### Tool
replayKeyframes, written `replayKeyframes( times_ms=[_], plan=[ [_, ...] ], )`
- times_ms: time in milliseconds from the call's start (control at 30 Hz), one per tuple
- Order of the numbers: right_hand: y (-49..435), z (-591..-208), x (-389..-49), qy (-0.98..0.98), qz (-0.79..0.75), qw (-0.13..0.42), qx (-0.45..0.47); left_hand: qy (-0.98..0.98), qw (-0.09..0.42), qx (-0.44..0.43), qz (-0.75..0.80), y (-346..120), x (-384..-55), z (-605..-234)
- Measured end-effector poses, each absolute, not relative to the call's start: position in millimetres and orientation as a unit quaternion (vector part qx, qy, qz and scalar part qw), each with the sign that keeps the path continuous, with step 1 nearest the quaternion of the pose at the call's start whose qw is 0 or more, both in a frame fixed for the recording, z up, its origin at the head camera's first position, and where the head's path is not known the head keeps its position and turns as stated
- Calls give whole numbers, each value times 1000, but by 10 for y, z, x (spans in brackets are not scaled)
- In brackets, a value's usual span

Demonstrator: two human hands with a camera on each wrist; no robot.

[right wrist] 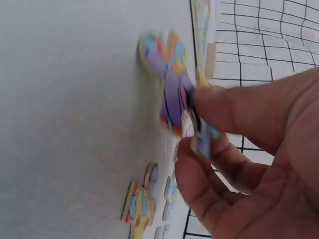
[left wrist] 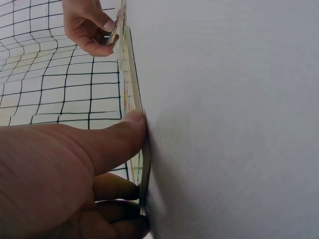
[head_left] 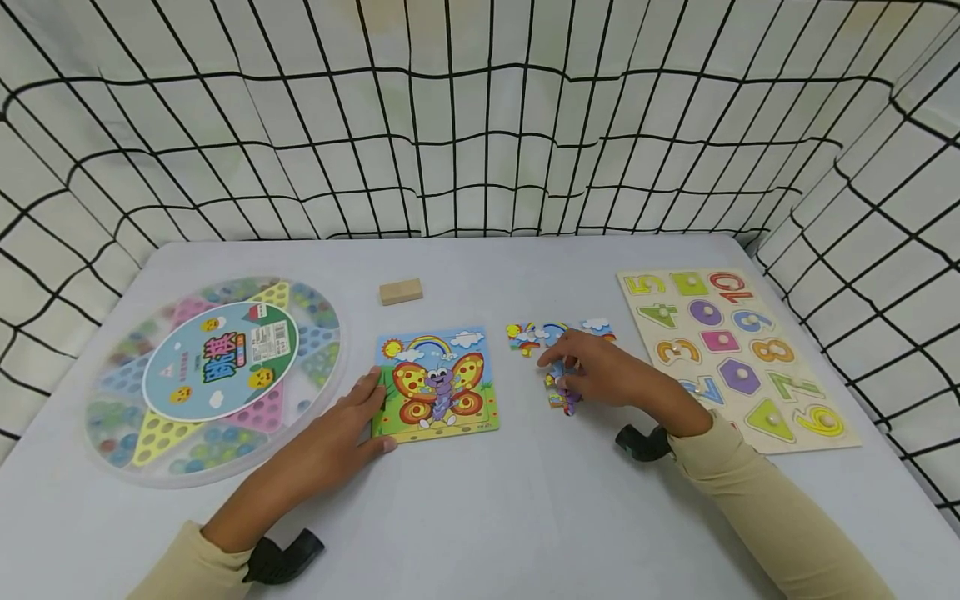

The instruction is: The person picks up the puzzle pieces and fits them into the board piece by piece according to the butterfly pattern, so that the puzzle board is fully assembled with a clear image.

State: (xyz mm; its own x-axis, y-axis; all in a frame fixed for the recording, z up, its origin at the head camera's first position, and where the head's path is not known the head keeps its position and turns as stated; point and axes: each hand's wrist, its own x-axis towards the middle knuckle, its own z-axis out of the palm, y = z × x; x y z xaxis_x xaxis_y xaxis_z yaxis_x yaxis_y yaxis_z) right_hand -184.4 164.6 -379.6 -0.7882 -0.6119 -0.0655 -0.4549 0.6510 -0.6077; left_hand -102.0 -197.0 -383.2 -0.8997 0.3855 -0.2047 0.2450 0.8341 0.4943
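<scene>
A square butterfly puzzle board (head_left: 440, 387) lies at the table's middle. My left hand (head_left: 337, 437) holds its near left corner, fingers along the left side and thumb at the near edge; the left wrist view shows the thumb (left wrist: 119, 137) on the board's rim. To the board's right, my right hand (head_left: 600, 367) pinches a jigsaw piece with light blue on it (right wrist: 202, 142) between thumb and fingers. A purple and orange part (right wrist: 173, 94), blurred, shows by the thumb; whether it is a separate piece I cannot tell. Beyond that hand lie several jigsaw pieces (head_left: 517, 335), partly hidden by it.
At the left lies a round Chinese checkers set (head_left: 221, 362) with marbles under a clear lid. A wooden number and shape board (head_left: 738, 358) lies at the right, partly under the right forearm. A small wooden block (head_left: 401, 292) sits behind the butterfly board. Black wire mesh (head_left: 450, 137) encloses the table.
</scene>
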Motion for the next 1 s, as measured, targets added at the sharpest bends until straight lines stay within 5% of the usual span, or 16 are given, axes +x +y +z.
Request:
replayKeyframes(
  times_ms=[1000],
  plan=[
    [1618,-3704,-1888,875,-351,168,-288,944,141,176,242,-1972,-1023,-3849]
  ],
)
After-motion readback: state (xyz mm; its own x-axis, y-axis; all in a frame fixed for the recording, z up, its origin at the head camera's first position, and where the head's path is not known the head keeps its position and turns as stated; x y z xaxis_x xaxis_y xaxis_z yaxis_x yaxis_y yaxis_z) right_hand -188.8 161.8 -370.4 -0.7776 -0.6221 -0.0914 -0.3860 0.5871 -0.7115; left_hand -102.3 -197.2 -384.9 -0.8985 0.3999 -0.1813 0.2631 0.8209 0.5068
